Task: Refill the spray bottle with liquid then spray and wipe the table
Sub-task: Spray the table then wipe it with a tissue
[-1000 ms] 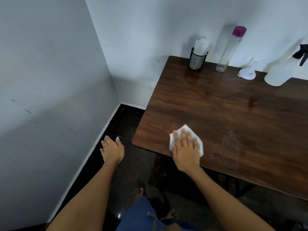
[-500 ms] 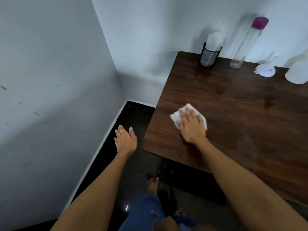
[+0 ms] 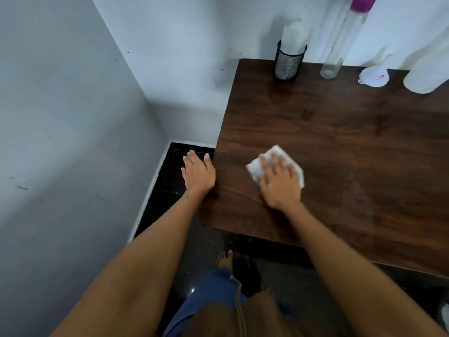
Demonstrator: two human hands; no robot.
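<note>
1. A dark wood-grain desk [image 3: 340,132] with a rounded near corner is set into a corner of pale walls, above a black glossy floor [image 3: 175,171].
2. A translucent white spray bottle [image 3: 424,79] is cut off at the right edge, so its contents cannot be judged.
3. A tall clear bottle [image 3: 339,47] with a purple cap appears nearly empty, though blur makes this uncertain.
4. A black mesh cup [image 3: 289,62] is filled with upright white paper.
5. The right hand [image 3: 279,183] is pressed flat on a folded white tissue [image 3: 255,167], fingers [image 3: 275,161] slightly spread; the tissue's edges show beyond the fingertips.
6. The left hand [image 3: 198,173] is held beside the desk edge, fingers relaxed, holding nothing.
7. A small white funnel [image 3: 374,77] lies by the wall.
</note>
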